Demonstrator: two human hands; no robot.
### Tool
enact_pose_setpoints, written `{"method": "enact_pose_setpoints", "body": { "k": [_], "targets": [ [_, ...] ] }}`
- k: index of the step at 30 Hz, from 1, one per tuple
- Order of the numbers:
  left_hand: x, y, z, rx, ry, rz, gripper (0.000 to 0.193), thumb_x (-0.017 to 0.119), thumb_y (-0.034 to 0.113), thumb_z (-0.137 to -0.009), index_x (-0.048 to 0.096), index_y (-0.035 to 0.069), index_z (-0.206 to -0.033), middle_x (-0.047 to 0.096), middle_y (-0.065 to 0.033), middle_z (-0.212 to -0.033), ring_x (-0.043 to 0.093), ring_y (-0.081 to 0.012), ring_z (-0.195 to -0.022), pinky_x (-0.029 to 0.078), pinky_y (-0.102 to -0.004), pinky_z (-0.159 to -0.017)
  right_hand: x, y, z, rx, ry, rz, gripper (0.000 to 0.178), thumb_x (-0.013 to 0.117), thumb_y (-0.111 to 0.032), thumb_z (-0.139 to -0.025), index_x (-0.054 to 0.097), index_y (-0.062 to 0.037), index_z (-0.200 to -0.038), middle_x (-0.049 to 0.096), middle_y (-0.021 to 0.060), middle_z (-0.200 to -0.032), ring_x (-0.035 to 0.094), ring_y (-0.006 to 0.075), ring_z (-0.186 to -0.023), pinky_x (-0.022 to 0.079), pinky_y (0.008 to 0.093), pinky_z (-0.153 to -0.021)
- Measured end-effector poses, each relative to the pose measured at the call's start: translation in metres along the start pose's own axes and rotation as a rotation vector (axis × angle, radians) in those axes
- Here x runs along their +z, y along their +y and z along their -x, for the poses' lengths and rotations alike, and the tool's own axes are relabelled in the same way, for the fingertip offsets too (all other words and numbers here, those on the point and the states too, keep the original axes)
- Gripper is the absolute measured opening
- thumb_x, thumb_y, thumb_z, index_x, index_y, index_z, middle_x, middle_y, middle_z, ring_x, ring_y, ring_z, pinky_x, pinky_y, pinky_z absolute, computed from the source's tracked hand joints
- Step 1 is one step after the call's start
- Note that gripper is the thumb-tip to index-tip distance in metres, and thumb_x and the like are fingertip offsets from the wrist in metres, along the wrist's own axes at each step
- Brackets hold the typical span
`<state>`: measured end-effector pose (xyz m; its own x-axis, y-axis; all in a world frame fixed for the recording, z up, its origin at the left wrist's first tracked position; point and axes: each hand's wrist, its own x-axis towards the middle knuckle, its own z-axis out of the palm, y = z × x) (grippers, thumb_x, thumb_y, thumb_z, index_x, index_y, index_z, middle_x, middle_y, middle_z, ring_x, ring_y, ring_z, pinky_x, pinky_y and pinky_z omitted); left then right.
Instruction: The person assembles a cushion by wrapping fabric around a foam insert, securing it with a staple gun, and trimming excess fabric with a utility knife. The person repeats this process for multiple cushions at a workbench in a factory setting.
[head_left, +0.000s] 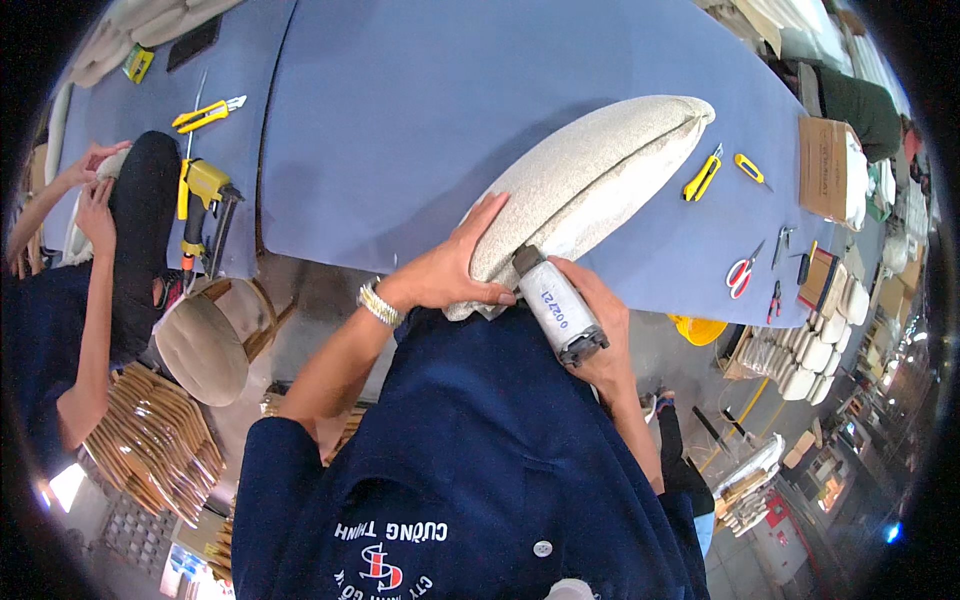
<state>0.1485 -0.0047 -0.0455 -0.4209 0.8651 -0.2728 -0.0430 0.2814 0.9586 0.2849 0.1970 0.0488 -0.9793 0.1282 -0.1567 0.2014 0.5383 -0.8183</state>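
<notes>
A beige fabric-covered cushion point(575, 165) stands on its edge at the near side of the blue-topped table, tilted up to the right. An open seam or fold runs along its side, with paler material showing. My left hand point(450, 268) grips the cushion's near end, thumb on the close side and fingers over the fabric. In my right hand point(608, 335) is a staple gun point(560, 305) with a white, marked body. Its dark nose is at the cushion's lower edge, near my left thumb; whether it touches is hard to tell.
On the blue table point(400, 120) lie yellow pliers point(704, 178), a yellow cutter point(750, 168) and red-handled scissors point(740, 275). A cardboard box point(828, 168) stands at the right. Leftward, a co-worker's hands point(98, 200) hold a pale piece near a yellow nail gun point(208, 185). A padded chair point(202, 350) stands below.
</notes>
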Motion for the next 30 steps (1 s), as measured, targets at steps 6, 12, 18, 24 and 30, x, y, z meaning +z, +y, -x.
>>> {"method": "enact_pose_setpoints", "body": {
  "k": [6,12,18,24,30],
  "targets": [
    [0.012,0.003,0.007,-0.052,0.058,-0.185,0.114,0.081,0.038,-0.086,0.006,0.006,-0.165,0.012,-0.0381,-0.165,0.014,-0.0473,-0.156,0.019,-0.0488,-0.127,0.0,-0.002,0.006,0.027,-0.007,0.032,0.065,0.077,-0.011,-0.074,0.061,-0.0033,-0.136,0.071,0.0197,-0.115,0.07,0.0364,-0.101,0.055,0.0408,-0.09],
    [0.012,0.006,0.007,-0.052,0.063,-0.251,0.11,0.079,0.037,-0.087,0.006,0.009,-0.165,0.013,-0.039,-0.164,0.018,-0.0493,-0.154,0.025,-0.049,-0.125,0.0,-0.004,0.012,0.022,-0.016,0.004,0.062,0.077,-0.01,-0.076,0.062,-0.0025,-0.136,0.071,0.0191,-0.12,0.071,0.0354,-0.106,0.055,0.0401,-0.093],
    [0.013,0.019,0.01,-0.111,0.063,-0.292,0.109,0.078,0.031,-0.087,0.006,0.008,-0.165,0.016,-0.0352,-0.165,0.021,-0.0492,-0.153,0.028,-0.0494,-0.124,-0.002,-0.002,0.012,0.013,-0.084,0.002,0.067,0.078,-0.011,-0.072,0.061,-0.0035,-0.137,0.07,0.0195,-0.121,0.07,0.0363,-0.107,0.055,0.0401,-0.094],
    [0.024,0.023,0.01,-0.17,0.106,-0.271,0.108,0.077,0.015,-0.083,0.007,0.007,-0.165,0.016,-0.0324,-0.166,0.016,-0.0478,-0.155,0.023,-0.0529,-0.125,0.0,-0.013,0.007,0.175,-0.112,-0.051,0.067,0.079,-0.01,-0.073,0.06,-0.003,-0.136,0.07,0.0189,-0.125,0.07,0.0365,-0.112,0.054,0.0397,-0.096],
    [0.025,0.013,0.011,-0.112,0.151,-0.214,0.11,0.081,0.026,-0.084,0.008,0.01,-0.165,0.018,-0.0307,-0.167,0.017,-0.0497,-0.154,0.027,-0.0641,-0.121,0.005,-0.007,0.006,0.114,-0.059,-0.07,0.064,0.079,-0.011,-0.073,0.062,-0.0024,-0.134,0.07,0.0193,-0.124,0.07,0.0372,-0.111,0.054,0.04,-0.095]
  ]
}}
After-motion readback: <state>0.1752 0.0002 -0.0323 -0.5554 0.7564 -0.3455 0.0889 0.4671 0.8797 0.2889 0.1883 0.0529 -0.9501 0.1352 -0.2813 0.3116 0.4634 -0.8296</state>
